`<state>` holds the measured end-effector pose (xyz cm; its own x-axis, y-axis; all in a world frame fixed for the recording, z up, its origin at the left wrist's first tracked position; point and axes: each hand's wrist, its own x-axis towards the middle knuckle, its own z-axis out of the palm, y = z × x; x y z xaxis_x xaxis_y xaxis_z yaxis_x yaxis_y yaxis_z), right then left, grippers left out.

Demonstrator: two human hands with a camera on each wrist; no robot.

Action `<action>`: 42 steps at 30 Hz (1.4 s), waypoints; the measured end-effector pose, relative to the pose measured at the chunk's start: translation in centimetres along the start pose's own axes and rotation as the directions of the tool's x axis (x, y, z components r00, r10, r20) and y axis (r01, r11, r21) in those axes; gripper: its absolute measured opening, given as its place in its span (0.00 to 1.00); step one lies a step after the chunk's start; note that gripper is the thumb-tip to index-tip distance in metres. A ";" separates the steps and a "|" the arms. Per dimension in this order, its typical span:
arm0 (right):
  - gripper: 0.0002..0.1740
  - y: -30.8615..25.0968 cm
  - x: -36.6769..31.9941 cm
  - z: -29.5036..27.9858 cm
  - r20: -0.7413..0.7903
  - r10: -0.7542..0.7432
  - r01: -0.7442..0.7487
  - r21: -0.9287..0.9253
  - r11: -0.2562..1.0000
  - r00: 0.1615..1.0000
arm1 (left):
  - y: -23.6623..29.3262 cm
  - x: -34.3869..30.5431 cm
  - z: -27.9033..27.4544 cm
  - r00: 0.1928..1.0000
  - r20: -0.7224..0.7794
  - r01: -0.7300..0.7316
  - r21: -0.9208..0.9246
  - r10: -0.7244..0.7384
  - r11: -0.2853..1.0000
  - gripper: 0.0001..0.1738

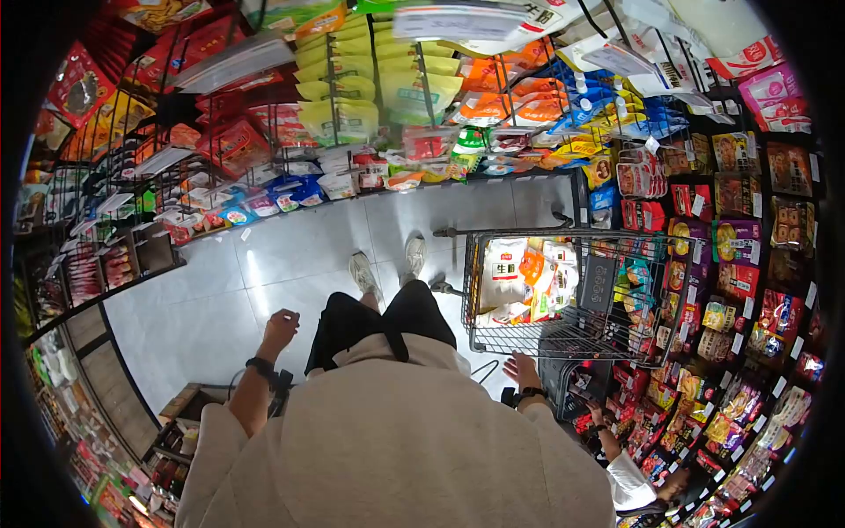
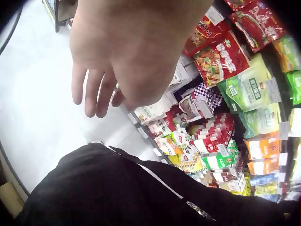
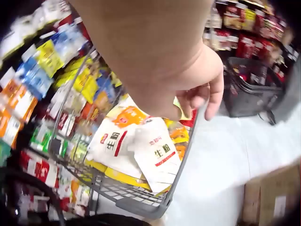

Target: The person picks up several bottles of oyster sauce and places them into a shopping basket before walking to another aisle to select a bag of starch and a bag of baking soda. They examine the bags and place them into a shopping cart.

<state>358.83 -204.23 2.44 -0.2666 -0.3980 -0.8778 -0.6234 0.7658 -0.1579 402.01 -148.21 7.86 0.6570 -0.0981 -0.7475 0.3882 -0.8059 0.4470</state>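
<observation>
My left hand [image 1: 280, 330] hangs beside my left leg, holding nothing. In the left wrist view its fingers [image 2: 94, 94] are relaxed, with hanging packets beyond them. To my right, my right hand [image 1: 523, 371] is near the side of a wire shopping cart [image 1: 572, 350]. The right wrist view shows this hand [image 3: 188, 89] overlapping the cart's basket, its fingers loosely bent and nothing gripped. White bags [image 3: 160, 157] with red and black print lie in the cart, along with orange and yellow packs [image 3: 178, 134].
Racks of hanging packets [image 1: 352, 88] curve around the front, and shelves of packaged food [image 1: 731, 290] line the right. Another person's arm [image 1: 607, 440] is close to a dark basket [image 3: 249, 94] behind the cart. A cardboard box [image 3: 273, 193] is on the floor.
</observation>
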 end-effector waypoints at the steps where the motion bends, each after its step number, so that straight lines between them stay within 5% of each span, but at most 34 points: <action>1: 0.21 -0.8 1.1 -1.2 -0.065 -0.046 0.027 -0.267 0.963 0.997 | 0.3 -0.2 0.8 0.999 -0.019 0.030 0.004 -0.030 1.000 0.20; 2: 0.23 -3.0 4.2 -2.6 -0.148 -0.138 -0.028 -0.774 0.633 0.979 | 1.6 -0.4 1.1 0.999 -0.013 0.041 0.016 -0.041 0.999 0.20; 3: 0.24 -4.7 4.4 -2.8 -0.144 -0.410 0.063 -0.890 0.451 0.901 | 2.7 -0.7 1.3 0.999 -0.017 0.050 0.026 -0.050 0.998 0.20; 5: 0.24 -9.1 5.2 -1.7 -0.172 -0.628 0.293 -0.772 0.565 0.759 | 5.3 -1.8 1.7 0.999 -0.037 0.033 0.024 -0.032 0.999 0.20; 7: 0.26 -12.1 9.6 1.0 -0.100 -0.548 0.434 -0.500 0.750 0.831 | 8.6 -2.9 2.1 0.996 -0.087 0.029 0.049 -0.025 0.998 0.19; 8: 0.28 -13.5 11.2 2.5 -0.030 -0.644 0.488 -0.626 0.608 0.764 | 9.4 -3.7 2.5 0.995 -0.096 -0.001 0.056 0.006 0.998 0.18; 11: 0.46 -16.4 13.3 6.7 0.111 -0.680 0.570 -0.651 0.502 0.725 | 12.0 -5.4 2.9 0.991 -0.118 -0.047 0.080 0.056 0.996 0.17; 13: 0.64 -17.0 14.8 9.6 0.081 -0.507 0.451 -0.590 0.669 0.858 | 13.7 -6.7 3.4 0.990 -0.134 -0.042 0.079 0.052 0.996 0.16; 15: 0.58 -15.8 20.3 12.2 -0.032 -0.409 0.364 -0.398 0.842 0.912 | 13.7 -7.6 3.9 0.984 -0.167 -0.037 0.152 0.063 0.988 0.15; 16: 0.47 -15.5 22.5 13.4 0.160 -0.329 0.346 -0.096 0.933 0.931 | 13.7 -7.9 4.3 0.981 -0.179 -0.039 0.190 0.073 0.981 0.15; 17: 0.43 -17.7 15.4 13.6 0.281 -0.252 0.242 0.071 0.968 0.926 | 13.7 -8.2 4.6 0.981 -0.165 -0.065 0.211 0.102 0.975 0.14; 19: 0.55 -17.7 15.1 16.3 0.007 -0.183 0.183 -0.079 0.980 0.983 | 13.5 -9.6 4.7 0.979 -0.149 -0.101 0.257 0.143 0.961 0.13; 20: 0.69 -17.9 14.8 16.9 -0.056 -0.161 0.152 -0.135 0.979 0.985 | 12.8 -9.5 4.8 0.984 -0.175 0.050 0.226 -0.010 0.973 0.13; 21: 0.70 -17.7 15.4 17.5 -0.110 -0.155 0.134 -0.183 0.974 0.982 | 13.4 -10.2 4.7 0.987 -0.148 0.095 0.220 -0.063 0.971 0.15; 22: 0.72 -17.5 16.1 17.8 -0.151 -0.238 0.163 -0.392 0.905 0.960 | 13.8 -10.6 4.6 0.984 -0.162 0.107 0.235 -0.069 0.966 0.15; 23: 0.73 -16.9 17.6 18.2 -0.184 -0.361 0.138 -0.696 0.705 0.914 | 13.9 -11.0 4.6 0.982 -0.172 0.116 0.251 -0.073 0.961 0.16; 25: 0.79 -16.1 20.0 18.8 -0.211 -0.512 0.034 -0.903 0.427 0.833 | 14.3 -11.2 4.4 0.981 -0.178 0.114 0.223 -0.074 0.968 0.18; 27: 0.75 -16.1 19.5 18.2 -0.167 -0.605 0.108 -0.914 0.391 0.778 | 16.2 -11.9 4.1 0.966 -0.182 0.219 0.204 -0.183 0.954 0.18; 29: 0.73 -18.3 17.0 16.3 -0.105 -0.363 0.168 -0.745 0.645 0.926 | 15.9 -11.8 4.2 0.971 -0.191 0.184 0.201 -0.145 0.962 0.18; 30: 0.62 -18.2 17.0 16.7 -0.147 -0.485 0.151 -0.840 0.522 0.862 | 15.4 -11.6 4.4 0.975 -0.197 0.148 0.208 -0.107 0.967 0.18; 31: 0.48 -18.0 17.0 15.8 -0.106 -0.463 0.244 -0.735 0.632 0.880 | 14.9 -11.4 4.2 0.978 -0.199 0.110 0.218 -0.066 0.970 0.18; 34: 0.27 -17.8 18.2 15.3 -0.119 -0.494 0.234 -0.771 0.593 0.861 | 16.1 -10.9 4.4 0.973 -0.190 0.166 0.195 -0.129 0.967 0.18; 37: 0.28 -20.2 13.8 13.0 -0.019 -0.483 0.298 -0.765 0.572 0.876 | 17.1 -9.9 5.0 0.982 -0.157 0.136 0.225 -0.102 0.965 0.16; 42: 0.15 -22.1 12.2 11.6 0.145 -0.257 0.293 -0.354 0.888 0.955 | 17.4 -5.9 5.3 0.981 -0.126 -0.109 0.254 0.145 0.961 0.14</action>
<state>377.93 -220.17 -10.03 0.0125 -0.5039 -0.8637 -0.8918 0.3849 -0.2376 401.47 -164.74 17.42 0.7827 -0.1394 -0.6066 0.1369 -0.9121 0.3864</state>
